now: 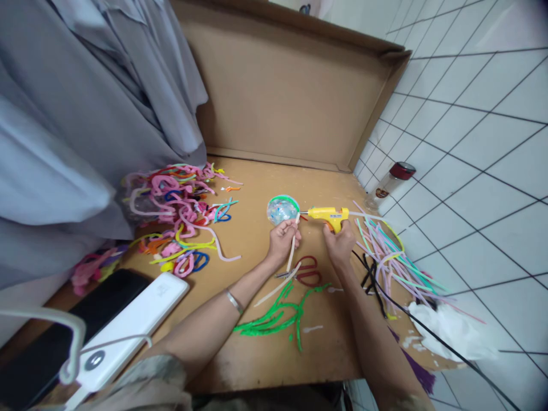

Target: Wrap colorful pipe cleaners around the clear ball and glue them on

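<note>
Here, the left hand pinches a white strip against or beside a round piece (green along its upper edge), while the right hand grips a yellow glue gun, nozzle near the strip's top.

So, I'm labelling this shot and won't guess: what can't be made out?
In the head view:
Lower handle of the yellow glue gun: hidden by the right grip.
Its print: too small to read.
Black slab: cut off by the left edge.
Bottle label: too small to read.
Part of the purple piece: behind the right forearm.
</note>
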